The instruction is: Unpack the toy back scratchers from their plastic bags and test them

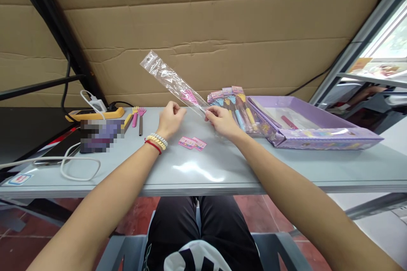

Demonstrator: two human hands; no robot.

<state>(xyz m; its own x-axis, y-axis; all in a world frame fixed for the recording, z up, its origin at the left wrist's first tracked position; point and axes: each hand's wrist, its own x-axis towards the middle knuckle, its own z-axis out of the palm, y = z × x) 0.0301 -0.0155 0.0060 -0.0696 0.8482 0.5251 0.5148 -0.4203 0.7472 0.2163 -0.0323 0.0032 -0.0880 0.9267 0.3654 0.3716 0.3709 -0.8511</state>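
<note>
Pinched in my right hand (221, 120) is the lower end of a long clear plastic bag (171, 79), tilted up to the left. Inside the bag is a back scratcher with a pink hand-shaped head (190, 96). My left hand (171, 119), with bands on its wrist, is curled closed just below the bag and apart from it; its fingers hide whatever may be inside. Between my forearms two small pink printed cards (191, 143) lie overlapping on the table.
Bagged back scratchers (237, 110) with header cards lie right of my right hand, against a purple box (321, 139). At left are loose yellow and pink scratchers (135, 118), a yellow power strip (95, 113), a white cable (79, 178) and a phone. Cardboard (203, 25) stands behind the grey table (286, 173).
</note>
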